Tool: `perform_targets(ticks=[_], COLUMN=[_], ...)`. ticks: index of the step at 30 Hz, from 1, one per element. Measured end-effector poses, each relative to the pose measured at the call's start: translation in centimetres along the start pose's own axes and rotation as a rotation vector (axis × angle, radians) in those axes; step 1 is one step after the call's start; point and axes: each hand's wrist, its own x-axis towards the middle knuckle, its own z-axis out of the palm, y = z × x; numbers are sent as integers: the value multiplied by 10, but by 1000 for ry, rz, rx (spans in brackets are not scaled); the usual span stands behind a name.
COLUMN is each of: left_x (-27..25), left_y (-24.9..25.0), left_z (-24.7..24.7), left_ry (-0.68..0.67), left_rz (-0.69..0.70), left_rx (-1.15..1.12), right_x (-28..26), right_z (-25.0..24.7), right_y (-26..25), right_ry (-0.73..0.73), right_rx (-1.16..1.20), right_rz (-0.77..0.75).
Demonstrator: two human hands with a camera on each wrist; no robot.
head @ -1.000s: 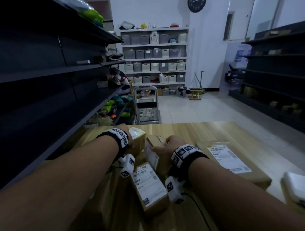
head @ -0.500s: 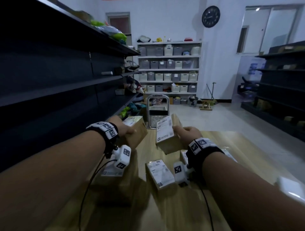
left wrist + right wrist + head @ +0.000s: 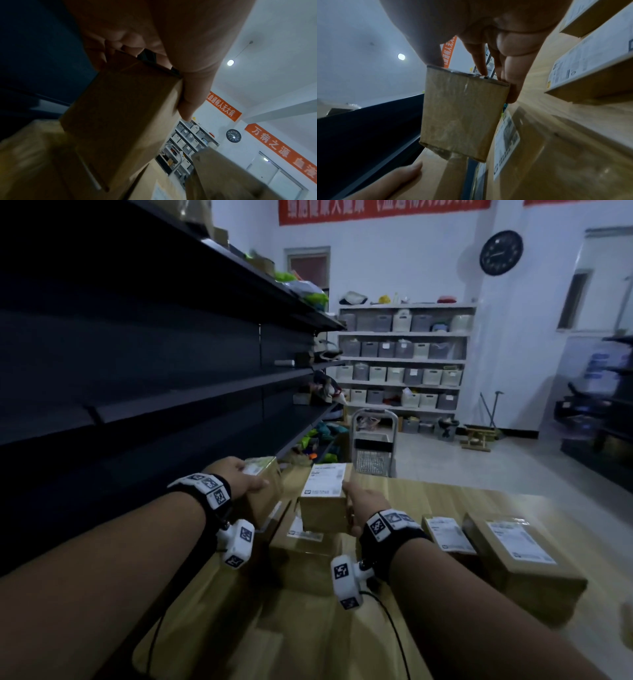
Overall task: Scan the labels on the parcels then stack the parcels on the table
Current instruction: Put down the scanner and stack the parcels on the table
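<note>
Holding one parcel per hand above the wooden table (image 3: 445, 498). Left hand (image 3: 239, 479) clamps a brown cardboard parcel (image 3: 263, 491), thumb on its right face, fingers curled over the top edge; this parcel hangs near the table's left edge beside the dark metal shelving (image 3: 137, 371). Right hand (image 3: 363, 505) clamps a small brown cardboard parcel with a white label on top (image 3: 323, 501), lifted over a larger labelled cardboard box (image 3: 305, 556) lying on the table. Two more labelled cardboard parcels (image 3: 513, 556) lie side by side toward the right edge.
</note>
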Motion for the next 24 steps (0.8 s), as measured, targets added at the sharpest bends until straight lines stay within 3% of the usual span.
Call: perform_targets(ticks=[4,8,16,20,24], left_x=[-6,-10,-6,-7,-6], left_y=[-14,-20,-29,-30,-28], left_z=[14,26,26,25,25], left_ry=[-26,52,-27,-39,-12], left_rz=[-24,-46,40,41,55], left_rx=[131,235,34,-46,-42], right_x=[35,11,21,20,22], right_z=[28,41,31,30,38], right_y=[22,6,12,14,8], right_ry=[-4,48,86,-1,-40], right_rx=[-90,-257,-336,-317,-449], right_rz=[1,-33,-11,-30,-76])
